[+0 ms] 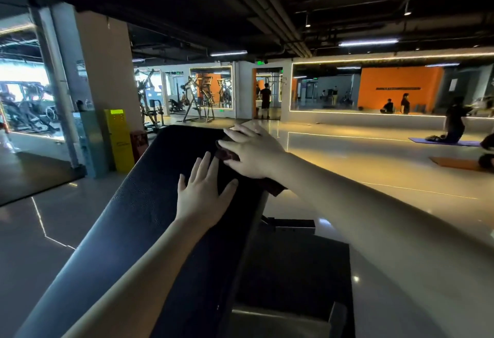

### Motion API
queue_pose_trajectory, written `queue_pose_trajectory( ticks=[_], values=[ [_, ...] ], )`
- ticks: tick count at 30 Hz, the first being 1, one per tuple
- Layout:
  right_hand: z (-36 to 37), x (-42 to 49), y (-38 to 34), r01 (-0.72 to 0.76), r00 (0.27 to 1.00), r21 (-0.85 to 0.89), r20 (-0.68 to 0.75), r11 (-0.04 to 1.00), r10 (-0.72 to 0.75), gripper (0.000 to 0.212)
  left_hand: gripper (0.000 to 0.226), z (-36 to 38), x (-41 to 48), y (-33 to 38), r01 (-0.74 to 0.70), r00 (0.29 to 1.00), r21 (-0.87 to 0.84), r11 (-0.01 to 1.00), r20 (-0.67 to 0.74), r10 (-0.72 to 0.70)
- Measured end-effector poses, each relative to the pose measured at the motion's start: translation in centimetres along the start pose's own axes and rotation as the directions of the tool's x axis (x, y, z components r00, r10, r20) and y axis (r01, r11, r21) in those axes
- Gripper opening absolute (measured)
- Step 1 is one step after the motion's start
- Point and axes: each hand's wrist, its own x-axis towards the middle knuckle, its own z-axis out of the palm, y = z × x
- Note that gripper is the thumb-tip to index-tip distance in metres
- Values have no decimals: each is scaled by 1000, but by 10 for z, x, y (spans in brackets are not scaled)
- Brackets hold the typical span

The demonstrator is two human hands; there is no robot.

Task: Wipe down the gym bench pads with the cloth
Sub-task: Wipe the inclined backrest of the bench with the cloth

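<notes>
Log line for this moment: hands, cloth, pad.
left hand: flat on bench pad, fingers spread | right hand: pressing cloth onto pad near right edge | cloth: dark, corner overhanging edge | step: wiping upper pad

The left hand (203, 194) and right hand (252, 154) lie flat, outstretched.
</notes>
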Motion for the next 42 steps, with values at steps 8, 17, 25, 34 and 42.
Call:
queue_pose_trajectory(
  ticks=[8,17,25,34,42],
  values=[
    [3,19,-48,-377,925,-33,-65,926,374,74,71,-2,-37,-46,100,995,-17,995,10,-100],
    [9,-53,-100,34,991,179,121,983,-56,61,98,8,-59,-65,103,993,-61,993,-53,-107],
    [23,-76,-90,254,967,25,31,967,-254,61,94,7,-60,-67,92,995,-64,994,-32,-94],
    [0,-21,-34,-18,999,145,38,989,13,56,87,13,-72,-75,88,994,-47,995,-60,-91],
    [8,38,-91,-46,998,129,44,991,41,56,87,15,-84,-76,190,978,-45,981,-83,-193]
  ],
)
